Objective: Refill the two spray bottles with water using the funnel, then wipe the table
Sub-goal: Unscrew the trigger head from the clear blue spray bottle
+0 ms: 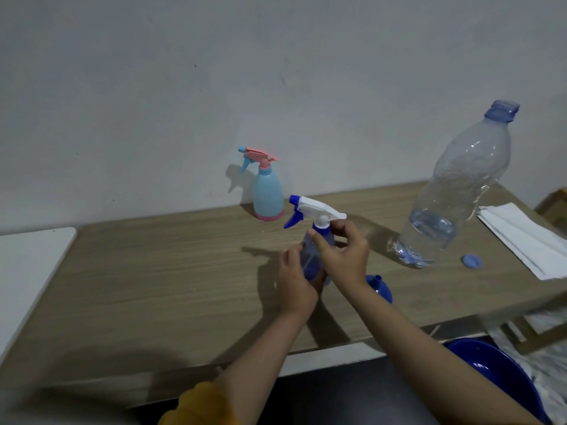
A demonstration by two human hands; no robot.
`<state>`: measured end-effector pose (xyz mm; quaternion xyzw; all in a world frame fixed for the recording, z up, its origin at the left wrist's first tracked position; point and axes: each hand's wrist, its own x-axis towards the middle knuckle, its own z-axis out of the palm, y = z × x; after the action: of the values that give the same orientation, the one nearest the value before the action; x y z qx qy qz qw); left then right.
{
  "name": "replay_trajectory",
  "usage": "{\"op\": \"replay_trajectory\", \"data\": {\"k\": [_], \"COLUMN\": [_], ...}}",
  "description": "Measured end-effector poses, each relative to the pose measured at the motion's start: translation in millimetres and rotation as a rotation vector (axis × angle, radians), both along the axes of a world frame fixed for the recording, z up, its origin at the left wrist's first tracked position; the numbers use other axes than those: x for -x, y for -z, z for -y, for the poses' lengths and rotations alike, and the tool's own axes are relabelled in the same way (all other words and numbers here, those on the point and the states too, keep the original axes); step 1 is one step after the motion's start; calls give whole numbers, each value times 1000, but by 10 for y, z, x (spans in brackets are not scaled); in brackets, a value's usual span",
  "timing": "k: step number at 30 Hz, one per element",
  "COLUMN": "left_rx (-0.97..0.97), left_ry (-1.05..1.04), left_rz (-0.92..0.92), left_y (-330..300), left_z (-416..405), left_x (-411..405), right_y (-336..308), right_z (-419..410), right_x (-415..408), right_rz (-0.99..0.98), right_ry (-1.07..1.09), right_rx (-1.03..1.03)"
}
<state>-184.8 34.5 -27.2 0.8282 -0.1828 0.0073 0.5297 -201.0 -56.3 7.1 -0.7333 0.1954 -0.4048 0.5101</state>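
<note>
Centre frame: my left grip (296,279) clamps the blue spray bottle (316,256), right grip (340,250) pinches its collar; cross-threading could leak

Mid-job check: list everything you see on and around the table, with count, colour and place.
blue spray bottle: 1, blue with white trigger head, table centre, held
light blue spray bottle: 1, light blue with pink head, standing by wall
water bottle: 1, clear, uncapped, partly filled, table right
bottle cap: 1, blue, beside water bottle
funnel: 1, blue, behind right wrist
paper towels: stack, white, far right
basin: 1, blue, below table edge
table: 1, wood-grain
left hand: grips bottle body
right hand: at bottle neck
</note>
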Motion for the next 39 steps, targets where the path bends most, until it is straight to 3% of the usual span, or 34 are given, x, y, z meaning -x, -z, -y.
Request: {"op": "replay_trajectory", "data": {"k": [3,8,15,21,27,33,39], "left_rx": [3,8,0,17,35,-5,219], "left_ry": [-5,35,38,84,49,79,65], "left_rz": [-2,26,29,59,0,-9,-140], "left_y": [-28,61,96,70,42,73,81], "left_z": [-8,-18,-20,-50,-35,-53,-26], "left_x": [17,-33,-52,-48,-45,-84,-52], "right_y": [42,67,-16,80,-13,23,-48], "right_z": [-28,54,45,-50,-86,-124,-191], "right_x": [-30,-17,14,21,21,21,-5], "right_rz": [5,-99,-120,-77,-89,-113,-105], "right_ry": [6,-81,-97,-35,-11,0,81], "right_rx": [19,220,2,71,-87,-11,-138]}}
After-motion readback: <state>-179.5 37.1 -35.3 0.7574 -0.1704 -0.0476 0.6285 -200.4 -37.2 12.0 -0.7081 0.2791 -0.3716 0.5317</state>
